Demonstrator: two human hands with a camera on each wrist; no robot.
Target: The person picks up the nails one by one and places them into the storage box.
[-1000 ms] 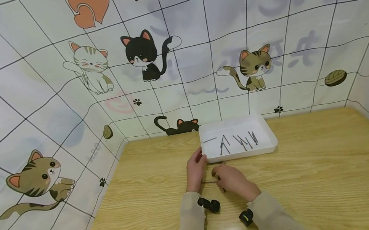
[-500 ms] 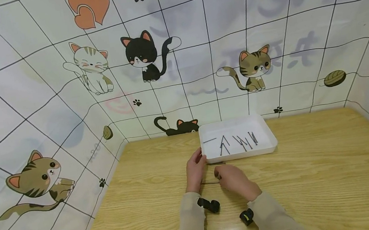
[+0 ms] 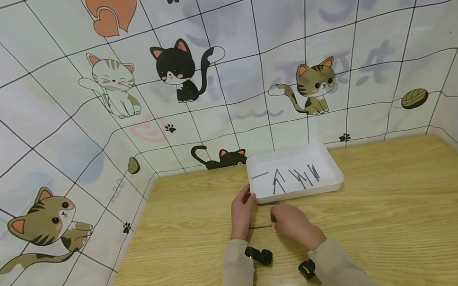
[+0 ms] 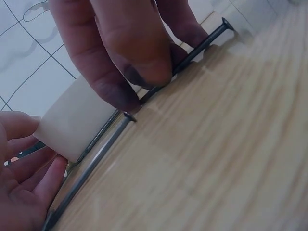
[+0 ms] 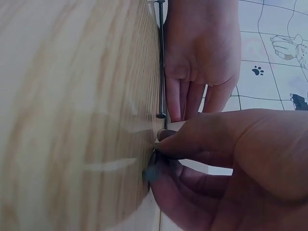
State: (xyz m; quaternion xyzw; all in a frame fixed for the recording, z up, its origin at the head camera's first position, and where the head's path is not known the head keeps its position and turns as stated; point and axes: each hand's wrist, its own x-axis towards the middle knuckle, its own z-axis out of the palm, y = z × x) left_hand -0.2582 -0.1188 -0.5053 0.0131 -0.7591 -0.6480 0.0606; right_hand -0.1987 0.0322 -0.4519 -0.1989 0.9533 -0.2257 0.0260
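My left hand (image 3: 242, 215) is at the front left corner of a shallow white tray (image 3: 304, 193), its fairly straight fingers touching the corner. To its right, my right hand (image 3: 295, 225) is low over the table, thumb and fingers pinching a dark nail (image 4: 214, 36) whose flat head sticks out past the fingertips in the left wrist view. The head view hides that nail behind the hand. Between the hands lies another nail (image 3: 262, 227), its head toward the right fingertips. One more nail (image 3: 268, 203) lies along the tray's front wall.
Several nails (image 3: 300, 177) lie scattered inside the tray, at differing angles. The tray stands at the back of the wooden table (image 3: 392, 218), close to a wall (image 3: 242, 79) with a cat-and-grid print. Dark wrist cameras (image 3: 260, 255) sit on both sleeves.
My right hand has shifted slightly right, uncovering the end of the nail between the hands. A nail end that showed below that hand is now out of sight. Left hand and tray stay put.
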